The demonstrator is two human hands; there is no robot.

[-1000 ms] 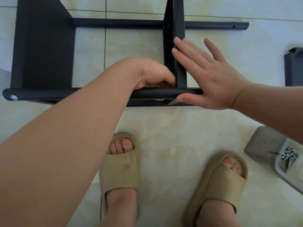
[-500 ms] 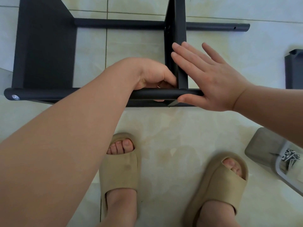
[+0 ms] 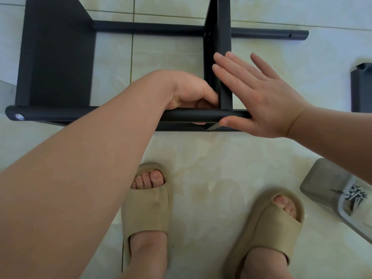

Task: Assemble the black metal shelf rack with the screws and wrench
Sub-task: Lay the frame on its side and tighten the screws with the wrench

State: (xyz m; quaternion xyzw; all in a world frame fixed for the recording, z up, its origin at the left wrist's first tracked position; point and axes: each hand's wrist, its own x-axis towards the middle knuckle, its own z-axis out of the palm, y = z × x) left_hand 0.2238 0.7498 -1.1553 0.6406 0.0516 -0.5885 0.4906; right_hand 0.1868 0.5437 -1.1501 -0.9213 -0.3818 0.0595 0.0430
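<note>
The shelf panel (image 3: 224, 37) meets the near tube (image 3: 191, 115) (long axis left-right) squarely. The right hand (image 3: 261, 101), fingers (image 3: 231, 75) straight, presses the panel's right face. The left hand (image 3: 189, 93) curls at the joint's left side, with its contents hidden.

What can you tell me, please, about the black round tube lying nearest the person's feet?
The black round tube looks like matte painted metal and lies level across the view. A silver screw head sits near its left end. A black shelf panel meets it squarely. The left hand curls round it at that joint; the right hand, fingers straight, rests its thumb on it, hiding its right end.
</note>
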